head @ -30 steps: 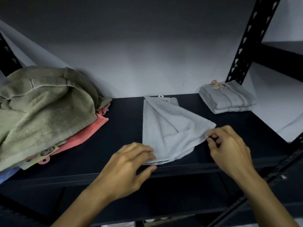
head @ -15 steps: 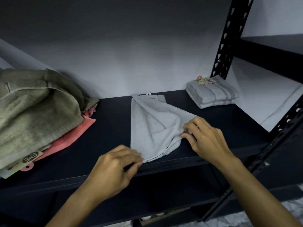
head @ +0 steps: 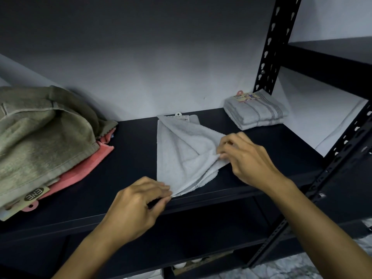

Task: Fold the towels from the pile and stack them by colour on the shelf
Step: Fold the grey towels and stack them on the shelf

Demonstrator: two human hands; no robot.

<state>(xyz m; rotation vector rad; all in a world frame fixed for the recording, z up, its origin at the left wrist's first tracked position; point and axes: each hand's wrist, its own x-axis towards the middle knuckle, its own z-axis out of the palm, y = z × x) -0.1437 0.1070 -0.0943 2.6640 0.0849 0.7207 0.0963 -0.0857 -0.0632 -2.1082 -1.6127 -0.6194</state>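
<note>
A light grey towel (head: 181, 152) lies half folded in the middle of the black shelf (head: 130, 158), its label at the back edge. My left hand (head: 138, 206) pinches the towel's near corner at the shelf's front edge. Over at the towel's right edge, my right hand (head: 243, 156) pinches a fold of the cloth. A folded grey striped towel (head: 255, 111) sits at the back right of the shelf. On the left lies the pile, an olive green towel (head: 38, 135) over a coral pink one (head: 84, 170).
A black perforated upright post (head: 271, 49) stands behind the folded grey towel. Another post (head: 342, 158) runs down at the front right. A lower shelf (head: 181, 244) lies beneath. A grey wall backs the shelf.
My right hand has carried the towel's right corner inward to the left, so the towel lies narrower. My left hand has kept its pinch on the near corner.
</note>
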